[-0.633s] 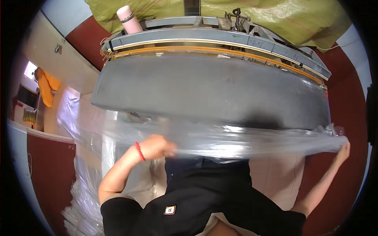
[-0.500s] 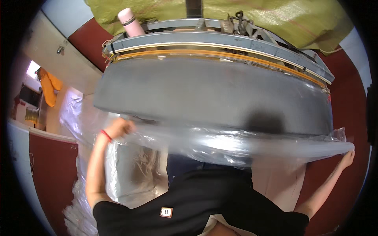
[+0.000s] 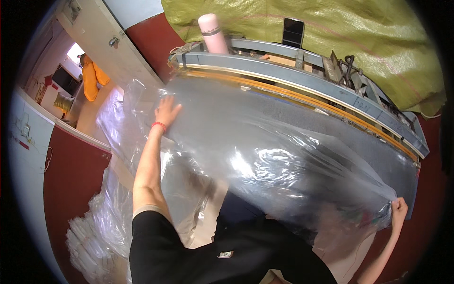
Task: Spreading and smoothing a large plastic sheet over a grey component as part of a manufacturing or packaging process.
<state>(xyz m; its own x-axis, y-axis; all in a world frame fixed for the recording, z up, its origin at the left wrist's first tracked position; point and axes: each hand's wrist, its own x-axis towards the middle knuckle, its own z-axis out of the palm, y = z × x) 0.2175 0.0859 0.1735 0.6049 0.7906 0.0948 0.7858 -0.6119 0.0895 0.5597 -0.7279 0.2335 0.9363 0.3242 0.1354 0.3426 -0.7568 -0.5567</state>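
A sheet of clear plastic film lies loosely across a dark grey worktop and hangs over its near edge. My left hand, with a red band at the wrist, rests flat on the film near the worktop's left end, fingers spread. At the far right, my right hand pinches the film's corner, and taut folds fan out from that grip. Part of the worktop's back right strip shows uncovered by the film.
Along the worktop's back runs a grey metal frame with an orange strip. A pink bottle and a dark clamp-like metal piece stand there. Bunched plastic film lies on the floor at left, near an open door.
The film has spread from a gathered band at the near edge across much of the worktop. My left hand has moved forward and opened flat; the view has swung left.
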